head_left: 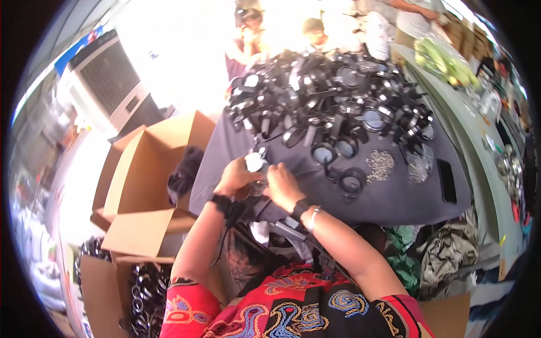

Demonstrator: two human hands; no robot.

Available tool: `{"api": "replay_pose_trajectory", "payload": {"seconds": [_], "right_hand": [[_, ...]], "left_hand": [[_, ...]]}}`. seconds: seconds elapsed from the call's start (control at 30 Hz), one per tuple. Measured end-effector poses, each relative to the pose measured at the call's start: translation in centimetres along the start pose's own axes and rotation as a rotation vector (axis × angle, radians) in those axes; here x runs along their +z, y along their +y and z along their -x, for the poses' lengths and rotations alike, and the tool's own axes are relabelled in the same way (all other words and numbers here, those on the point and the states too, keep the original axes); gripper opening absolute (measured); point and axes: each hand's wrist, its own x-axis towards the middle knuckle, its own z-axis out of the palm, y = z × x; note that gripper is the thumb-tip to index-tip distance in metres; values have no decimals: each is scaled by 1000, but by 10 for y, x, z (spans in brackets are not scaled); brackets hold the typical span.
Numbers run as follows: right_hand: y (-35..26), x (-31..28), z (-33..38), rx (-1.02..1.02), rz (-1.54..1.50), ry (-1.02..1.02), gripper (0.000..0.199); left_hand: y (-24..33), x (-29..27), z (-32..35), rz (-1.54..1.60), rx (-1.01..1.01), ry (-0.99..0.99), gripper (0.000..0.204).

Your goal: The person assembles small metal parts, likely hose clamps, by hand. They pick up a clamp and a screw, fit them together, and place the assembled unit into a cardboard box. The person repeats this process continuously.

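With my left hand [235, 177] and right hand [282, 185] both clenched on one small magnifier [256, 163] at the counter's [394, 197] nine-o'clock edge, I judge a slip would drop it into the open carton [146, 169].

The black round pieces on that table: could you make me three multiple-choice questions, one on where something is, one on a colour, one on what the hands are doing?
1. Where is the big heap of black round parts?
A. the table's far side
B. on the floor
C. in the person's lap

2. What colour is the table cloth?
A. white
B. dark grey
C. yellow

3. What are the left hand and right hand doing?
A. resting apart
B. together on a small part
C. lifting a box

Answers: A, the heap fills the far side; B, bare cloth looks dark grey; B, both hands meet on it.
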Motion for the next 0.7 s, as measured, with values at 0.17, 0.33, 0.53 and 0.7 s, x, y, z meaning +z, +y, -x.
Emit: {"api": "replay_pose_trajectory", "payload": {"seconds": [0.17, 0.33, 0.53, 0.7], "right_hand": [[-3, -6, -1, 7, -62, -48, 51], [8, -35, -24, 32, -61, -100, 43], [10, -39, -80, -16, 35, -230, 39], [10, -8, -104, 43, 158, -229, 42]], "left_hand": [[32, -2, 13, -86, -87, 29, 73], [29, -24, 25, 2, 42, 72, 95], [-1, -20, 87, -293, 190, 199, 108], [19, 8, 89, -442, -10, 180, 108]]}}
